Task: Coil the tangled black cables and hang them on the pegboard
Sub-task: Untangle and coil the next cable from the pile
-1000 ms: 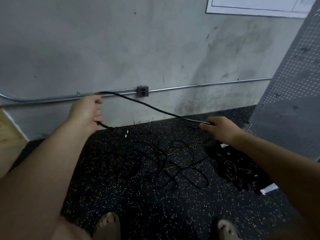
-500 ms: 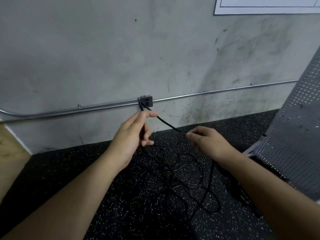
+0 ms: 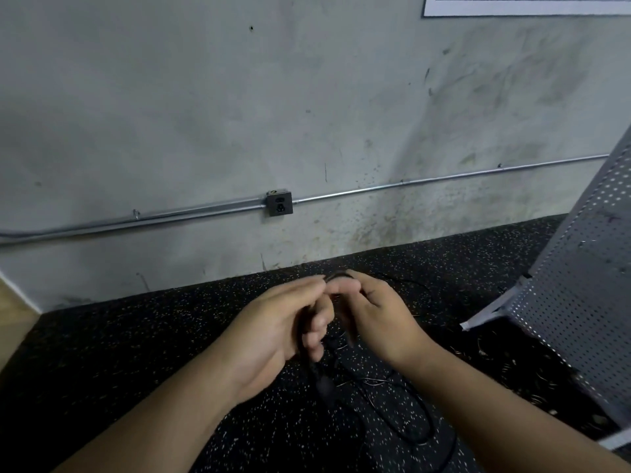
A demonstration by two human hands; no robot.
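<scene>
Head view: our two hands meet on one thin black cable [image 3: 323, 382] above the speckled rubber floor [image 3: 136, 353].
Our left hand [image 3: 273, 332] curls its fingers round the smooth cable, and our right hand [image 3: 379, 319] pinches a small arc of it at the fingertips. The rest drops in loose loops onto the floor, near the perforated grey metal pegboard [image 3: 580, 274] leaning at right, below a stained concrete wall [image 3: 205, 114].
</scene>
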